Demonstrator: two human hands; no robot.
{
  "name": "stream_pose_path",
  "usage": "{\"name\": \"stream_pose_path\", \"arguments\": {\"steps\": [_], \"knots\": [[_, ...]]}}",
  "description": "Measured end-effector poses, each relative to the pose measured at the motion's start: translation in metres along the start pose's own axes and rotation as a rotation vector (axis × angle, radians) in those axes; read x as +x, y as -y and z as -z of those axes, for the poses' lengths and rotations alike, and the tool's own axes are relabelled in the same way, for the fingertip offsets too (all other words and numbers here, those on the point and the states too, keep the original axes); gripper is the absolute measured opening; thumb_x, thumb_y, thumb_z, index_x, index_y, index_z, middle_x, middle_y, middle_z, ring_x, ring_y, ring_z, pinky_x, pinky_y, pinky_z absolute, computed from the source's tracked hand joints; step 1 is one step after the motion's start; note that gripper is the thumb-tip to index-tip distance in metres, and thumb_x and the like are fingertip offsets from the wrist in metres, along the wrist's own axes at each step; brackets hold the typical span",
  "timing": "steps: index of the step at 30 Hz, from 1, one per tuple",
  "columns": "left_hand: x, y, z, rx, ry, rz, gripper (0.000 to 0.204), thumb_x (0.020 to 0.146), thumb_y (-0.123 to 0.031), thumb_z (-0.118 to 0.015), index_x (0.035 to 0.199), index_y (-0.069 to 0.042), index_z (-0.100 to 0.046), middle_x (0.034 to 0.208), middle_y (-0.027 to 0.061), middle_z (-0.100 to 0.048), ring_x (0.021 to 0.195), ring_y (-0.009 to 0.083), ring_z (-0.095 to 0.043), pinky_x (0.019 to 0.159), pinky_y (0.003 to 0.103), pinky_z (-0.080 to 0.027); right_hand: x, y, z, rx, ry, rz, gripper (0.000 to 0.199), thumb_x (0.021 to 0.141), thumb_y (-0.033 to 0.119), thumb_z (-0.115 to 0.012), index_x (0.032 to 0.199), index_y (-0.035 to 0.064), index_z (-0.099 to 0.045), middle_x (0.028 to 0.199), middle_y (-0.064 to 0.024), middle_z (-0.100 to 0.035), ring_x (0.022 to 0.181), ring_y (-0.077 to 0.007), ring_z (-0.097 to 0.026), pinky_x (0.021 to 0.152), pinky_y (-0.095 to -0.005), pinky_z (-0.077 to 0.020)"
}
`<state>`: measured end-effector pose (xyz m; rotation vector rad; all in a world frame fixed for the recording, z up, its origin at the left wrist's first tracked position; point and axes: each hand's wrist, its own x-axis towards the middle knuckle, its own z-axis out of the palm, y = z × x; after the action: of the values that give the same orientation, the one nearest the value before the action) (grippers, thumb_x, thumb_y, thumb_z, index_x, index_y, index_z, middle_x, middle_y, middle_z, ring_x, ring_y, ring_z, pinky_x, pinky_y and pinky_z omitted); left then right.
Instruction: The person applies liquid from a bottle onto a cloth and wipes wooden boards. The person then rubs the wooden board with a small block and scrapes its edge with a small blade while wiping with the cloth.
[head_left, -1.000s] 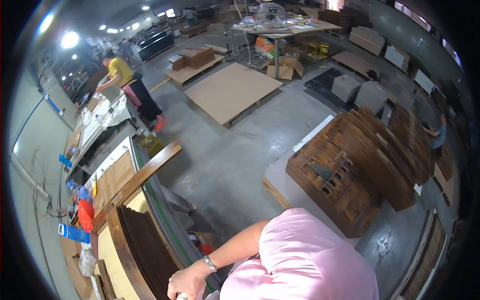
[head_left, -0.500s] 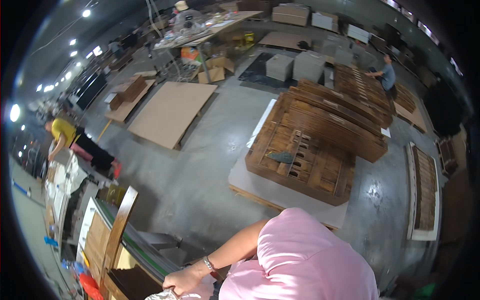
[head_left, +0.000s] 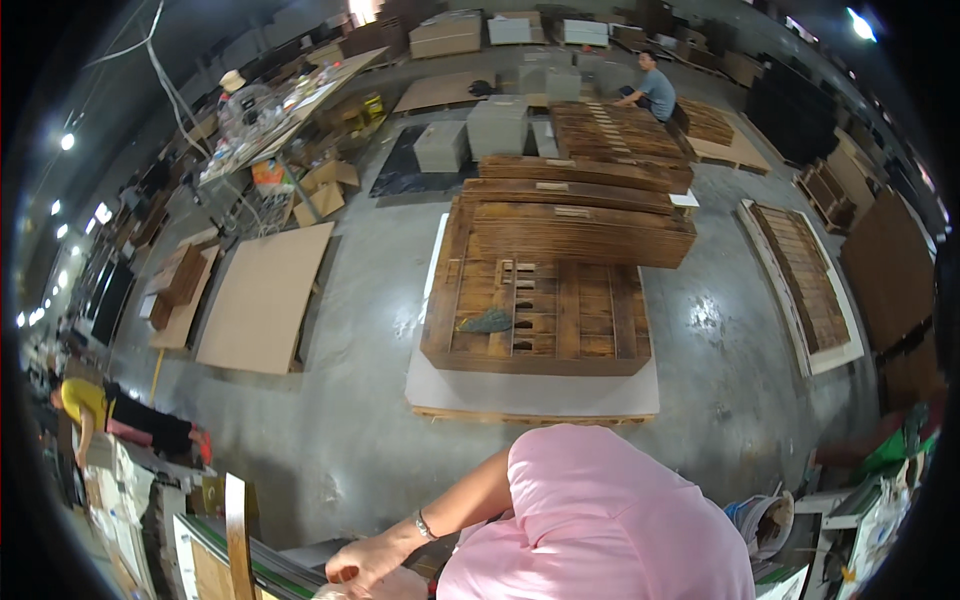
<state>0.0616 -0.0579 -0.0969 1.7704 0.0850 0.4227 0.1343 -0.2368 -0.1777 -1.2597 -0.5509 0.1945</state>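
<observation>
Grey workshop flr, w/ stacked brown wood panels mid-frame. Bottom, left of ctr, is your R hand, the nearer one; your L hand isn't in view. Its R counterpart's fingers curl against a pale bundle just below & to their right; can't tell if it's gripped, & frame edge hides its long axis. Vs. earlier frame, view's swung rt: panels sit further left, brown board lower.

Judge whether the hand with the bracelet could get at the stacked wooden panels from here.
Likely not without a step: the hand is well short of the panels, with grey floor between them.
</observation>
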Motion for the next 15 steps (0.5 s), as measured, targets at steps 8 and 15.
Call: {"name": "stream_pose_path", "arguments": {"steps": [8,15], "knots": [[0.007,0.004,-0.018,-0.004,0.054,-0.014,0.027,0.095,-0.007,-0.066,0.114,0.01,-0.069,0.11,0.0209,-0.071,0.098,0.032,-0.066,0.088,0.044,-0.053,-0.006,-0.017,0.007,-0.435,-0.154,-0.075,0.016,0.068,0.005,-0.067,0.08,-0.0053,-0.064,0.069,-0.0226,-0.064,0.065,-0.0331,-0.064,0.061,-0.0458,-0.0465],[0.011,0.023,0.001,0.037,-0.032,-0.013,0.03,0.091,-0.007,-0.068,0.115,0.01,-0.07,0.113,0.0209,-0.072,0.102,0.0308,-0.066,0.092,0.044,-0.052,0.01,-0.02,0.01,-0.351,-0.013,-0.145,0.02,0.077,0.012,-0.064,0.08,-0.0081,-0.064,0.067,-0.0196,-0.064,0.062,-0.0261,-0.063,0.06,-0.0433,-0.0468]]}}
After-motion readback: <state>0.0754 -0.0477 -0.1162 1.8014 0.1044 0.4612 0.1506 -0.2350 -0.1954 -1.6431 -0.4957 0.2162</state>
